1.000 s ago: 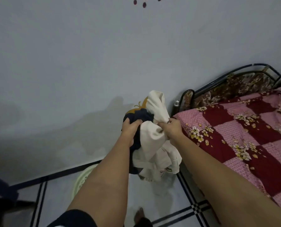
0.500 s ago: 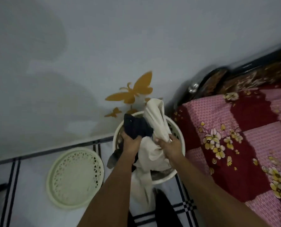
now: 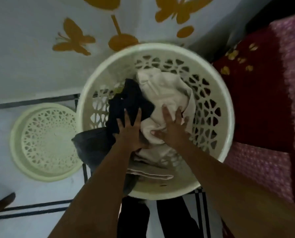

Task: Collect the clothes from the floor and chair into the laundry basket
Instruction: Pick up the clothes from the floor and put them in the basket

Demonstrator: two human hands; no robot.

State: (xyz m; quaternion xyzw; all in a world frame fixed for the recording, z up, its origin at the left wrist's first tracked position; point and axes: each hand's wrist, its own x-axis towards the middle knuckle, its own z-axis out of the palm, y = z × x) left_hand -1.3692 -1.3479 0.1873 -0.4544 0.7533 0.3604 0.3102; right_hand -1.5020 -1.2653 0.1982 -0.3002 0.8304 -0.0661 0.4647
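A round cream laundry basket [image 3: 226, 110] with cut-out walls stands on the floor right below me. Inside it lie a dark navy garment [image 3: 126, 97] and a cream garment [image 3: 165, 88]. My left hand [image 3: 130, 129] lies flat on the navy garment with its fingers spread. My right hand [image 3: 171, 127] lies on the cream garment, fingers spread, the thumb tucked into a fold. A grey cloth [image 3: 91, 146] hangs over the basket's near-left rim. Another folded beige piece [image 3: 148, 172] drapes over the near rim.
The basket's cream lid [image 3: 45, 143] lies flat on the tiled floor to the left. A bed with a red and pink patchwork cover [image 3: 267, 109] stands close on the right. The wall with orange butterfly stickers [image 3: 73, 38] is just behind the basket.
The bundle went from chest height down into the basket. Both hands have opened from gripping it to lying flat on it. My view has tilted down over the basket.
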